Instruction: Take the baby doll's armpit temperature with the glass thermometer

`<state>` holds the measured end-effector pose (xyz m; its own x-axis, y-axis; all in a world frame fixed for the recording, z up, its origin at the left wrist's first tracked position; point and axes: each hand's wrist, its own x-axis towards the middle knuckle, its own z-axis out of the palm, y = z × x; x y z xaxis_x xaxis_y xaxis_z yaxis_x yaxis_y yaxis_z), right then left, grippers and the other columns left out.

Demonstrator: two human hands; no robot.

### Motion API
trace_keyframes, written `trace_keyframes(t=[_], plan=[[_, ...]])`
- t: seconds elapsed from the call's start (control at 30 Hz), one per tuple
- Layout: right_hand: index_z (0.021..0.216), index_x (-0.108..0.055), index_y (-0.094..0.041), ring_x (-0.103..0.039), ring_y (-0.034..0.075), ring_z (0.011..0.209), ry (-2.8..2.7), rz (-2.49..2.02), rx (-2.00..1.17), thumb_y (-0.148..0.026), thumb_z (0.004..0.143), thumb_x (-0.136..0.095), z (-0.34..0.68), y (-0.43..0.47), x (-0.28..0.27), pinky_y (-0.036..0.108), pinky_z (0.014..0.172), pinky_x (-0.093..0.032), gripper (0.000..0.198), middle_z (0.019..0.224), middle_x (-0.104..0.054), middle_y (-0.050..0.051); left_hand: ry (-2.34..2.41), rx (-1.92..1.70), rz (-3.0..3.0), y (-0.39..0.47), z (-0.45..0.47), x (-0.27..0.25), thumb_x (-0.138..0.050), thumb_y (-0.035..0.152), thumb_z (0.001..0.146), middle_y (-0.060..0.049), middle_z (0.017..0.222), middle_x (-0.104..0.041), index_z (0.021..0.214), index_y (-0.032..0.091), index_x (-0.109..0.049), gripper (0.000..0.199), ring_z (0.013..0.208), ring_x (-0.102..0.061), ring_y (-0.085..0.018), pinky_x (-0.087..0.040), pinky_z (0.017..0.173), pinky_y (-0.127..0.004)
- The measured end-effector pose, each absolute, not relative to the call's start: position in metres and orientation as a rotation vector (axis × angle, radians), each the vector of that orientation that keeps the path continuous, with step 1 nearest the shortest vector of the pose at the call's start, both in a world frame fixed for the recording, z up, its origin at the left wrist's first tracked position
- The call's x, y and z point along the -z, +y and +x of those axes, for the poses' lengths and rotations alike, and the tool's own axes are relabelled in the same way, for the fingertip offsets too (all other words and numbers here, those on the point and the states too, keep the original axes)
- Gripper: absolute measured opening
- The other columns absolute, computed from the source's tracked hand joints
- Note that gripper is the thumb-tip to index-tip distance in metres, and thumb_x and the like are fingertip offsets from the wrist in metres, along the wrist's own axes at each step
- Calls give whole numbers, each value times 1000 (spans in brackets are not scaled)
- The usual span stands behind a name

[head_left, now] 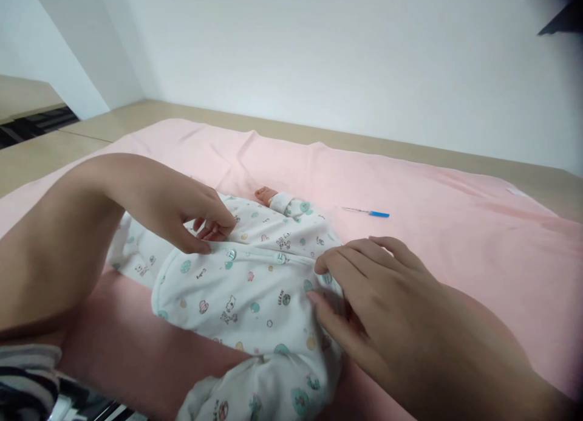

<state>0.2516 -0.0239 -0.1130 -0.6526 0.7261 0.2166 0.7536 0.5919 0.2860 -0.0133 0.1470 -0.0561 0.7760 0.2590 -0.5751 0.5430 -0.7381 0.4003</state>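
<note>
Baby garment (255, 287): soft white knit cloth, matt, printed with small coloured motifs, closed with small glossy snap buttons (231, 254) that look like translucent plastic. Pink sheet (432, 226): thin matt woven cloth, smooth with shallow creases, spread over a floor (40, 154) of pale wood-look boards with a low satin sheen. Pen (367, 212): slim, smooth plastic, blue at one end; wall (346, 56): plain matt white paint, even finish; striped sleeve (27, 378): matt knit fabric.

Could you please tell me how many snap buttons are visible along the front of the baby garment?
2: one snap by the left hand, one snap mid-placket. The right hand may hide more.
</note>
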Motion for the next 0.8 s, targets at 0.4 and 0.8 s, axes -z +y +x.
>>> trace_keyframes(t=[0.4, 0.8], plan=[[80, -60, -16, -52, 27, 76, -2760, -1323, 669, -14, 91, -46, 254, -24, 113, 48, 75, -46, 18, 81, -56, 10, 657, 599, 2412, 156, -14, 60, -50, 30, 100, -2, 83, -68, 99, 22, -69, 21, 68, -58, -12, -43, 63, -17], [135, -48, -16, -62, 24, 95, -2212, -1566, 384, -24, 99, -43, 250, -26, 105, 35, 72, -56, 37, 119, -60, 15, 565, 81, 2577, 130, -2, 53, -79, 58, 77, -12, 130, -60, 142, 16, -46, 83, 115, -56, -22, -47, 96, -28]])
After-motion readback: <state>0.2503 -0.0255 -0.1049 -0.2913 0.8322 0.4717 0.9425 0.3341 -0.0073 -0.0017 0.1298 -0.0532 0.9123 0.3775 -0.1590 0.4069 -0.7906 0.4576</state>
